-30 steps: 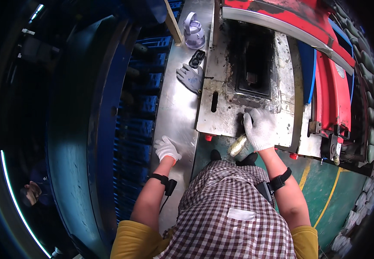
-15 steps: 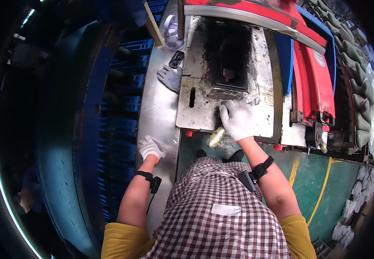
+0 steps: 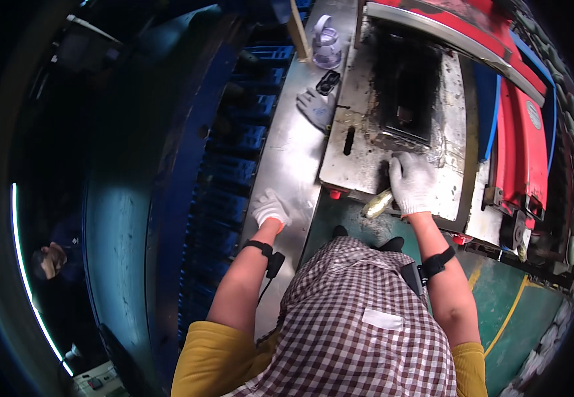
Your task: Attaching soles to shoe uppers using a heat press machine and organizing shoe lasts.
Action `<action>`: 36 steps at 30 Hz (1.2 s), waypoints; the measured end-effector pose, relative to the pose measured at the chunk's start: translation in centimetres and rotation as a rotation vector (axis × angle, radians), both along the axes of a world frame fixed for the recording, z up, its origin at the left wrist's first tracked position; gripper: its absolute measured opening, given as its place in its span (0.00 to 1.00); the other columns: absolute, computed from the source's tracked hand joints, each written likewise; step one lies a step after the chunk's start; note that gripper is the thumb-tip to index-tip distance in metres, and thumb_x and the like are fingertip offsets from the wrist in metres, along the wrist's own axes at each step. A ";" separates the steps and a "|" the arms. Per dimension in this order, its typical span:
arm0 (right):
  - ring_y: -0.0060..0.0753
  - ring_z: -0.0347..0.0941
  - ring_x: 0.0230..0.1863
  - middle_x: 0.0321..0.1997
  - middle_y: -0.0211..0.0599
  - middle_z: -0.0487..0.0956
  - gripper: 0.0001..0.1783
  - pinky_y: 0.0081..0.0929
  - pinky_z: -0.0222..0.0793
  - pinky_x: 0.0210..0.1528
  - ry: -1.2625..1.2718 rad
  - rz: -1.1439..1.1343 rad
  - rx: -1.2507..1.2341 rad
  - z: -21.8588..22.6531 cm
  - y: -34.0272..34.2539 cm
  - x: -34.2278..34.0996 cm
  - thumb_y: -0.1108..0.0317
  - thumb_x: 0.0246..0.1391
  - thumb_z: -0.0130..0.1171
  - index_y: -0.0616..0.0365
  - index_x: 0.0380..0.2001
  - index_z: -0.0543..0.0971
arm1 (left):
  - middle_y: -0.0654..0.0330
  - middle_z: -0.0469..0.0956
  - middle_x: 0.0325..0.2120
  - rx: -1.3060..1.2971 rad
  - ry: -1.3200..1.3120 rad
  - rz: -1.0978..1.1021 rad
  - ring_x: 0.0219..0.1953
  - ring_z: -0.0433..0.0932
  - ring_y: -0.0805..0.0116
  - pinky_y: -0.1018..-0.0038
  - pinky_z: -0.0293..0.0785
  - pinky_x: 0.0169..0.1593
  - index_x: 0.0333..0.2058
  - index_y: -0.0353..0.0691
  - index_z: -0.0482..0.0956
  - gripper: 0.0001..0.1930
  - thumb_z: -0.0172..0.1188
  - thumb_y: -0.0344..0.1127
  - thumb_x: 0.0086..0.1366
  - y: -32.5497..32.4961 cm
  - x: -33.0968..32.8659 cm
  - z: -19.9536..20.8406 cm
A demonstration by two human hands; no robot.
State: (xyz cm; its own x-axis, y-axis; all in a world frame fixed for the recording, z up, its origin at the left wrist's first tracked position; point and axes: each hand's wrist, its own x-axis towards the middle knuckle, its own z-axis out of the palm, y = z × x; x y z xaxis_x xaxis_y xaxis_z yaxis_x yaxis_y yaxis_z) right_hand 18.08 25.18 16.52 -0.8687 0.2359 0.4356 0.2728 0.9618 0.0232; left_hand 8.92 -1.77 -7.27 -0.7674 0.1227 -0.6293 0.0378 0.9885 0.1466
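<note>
My right hand [image 3: 413, 183], in a white knit glove, lies at the front edge of the machine's metal plate [image 3: 359, 169]. Its fingers are bent and closed. From under its thumb side sticks out a handle wrapped in yellowish tape [image 3: 377, 204]; the palm and part of the grip are hidden. Behind the hand is a black, sooty rectangular mould [image 3: 411, 99] set in the plate. My left hand [image 3: 271, 209], also in a white glove, rests on the bare metal ledge [image 3: 291, 159] with its fingers apart and nothing in it.
On the ledge farther off lie a grey glove [image 3: 314, 108], a small black case [image 3: 328, 83] and a clear plastic jug [image 3: 326, 46]. A red machine arm [image 3: 522, 145] stands at right. Blue racks [image 3: 234, 139] line the left. A person [image 3: 52, 260] appears at far left.
The whole view has swung left and tilted a little, so the machine now sits farther right. Both hands keep their places on the ledge and the plate. The person at far left shows more.
</note>
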 end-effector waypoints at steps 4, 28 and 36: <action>0.51 0.77 0.36 0.30 0.42 0.82 0.10 0.48 0.71 0.42 0.002 -0.026 0.012 0.8 1.1 0.3 0.60 0.59 0.59 0.53 0.30 0.82 | 0.39 0.47 0.74 0.015 -0.034 -0.017 0.71 0.59 0.37 0.54 0.71 0.66 0.75 0.43 0.38 0.72 0.83 0.52 0.41 1.6 -1.1 1.0; 0.53 0.78 0.38 0.33 0.44 0.83 0.12 0.49 0.72 0.43 0.071 -0.033 -0.018 1.5 1.2 -0.8 0.59 0.59 0.59 0.55 0.31 0.83 | 0.43 0.49 0.73 0.039 0.037 0.006 0.69 0.61 0.35 0.55 0.72 0.65 0.76 0.46 0.41 0.69 0.80 0.56 0.43 1.7 -3.7 2.5; 0.52 0.78 0.38 0.33 0.43 0.83 0.12 0.48 0.73 0.45 0.109 -0.066 0.004 3.4 2.0 -0.3 0.59 0.60 0.59 0.54 0.32 0.84 | 0.43 0.58 0.71 0.363 0.267 0.052 0.69 0.64 0.43 0.55 0.68 0.67 0.71 0.42 0.59 0.49 0.72 0.52 0.55 1.7 -2.9 0.4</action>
State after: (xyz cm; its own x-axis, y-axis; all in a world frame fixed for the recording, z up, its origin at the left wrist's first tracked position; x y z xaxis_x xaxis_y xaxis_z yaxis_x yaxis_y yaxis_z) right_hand 17.77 27.13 19.97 -0.7985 0.2893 0.5279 0.3370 0.9415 -0.0062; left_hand 5.99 -0.08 -6.85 -0.9079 0.2562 -0.3319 0.0732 0.8762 0.4763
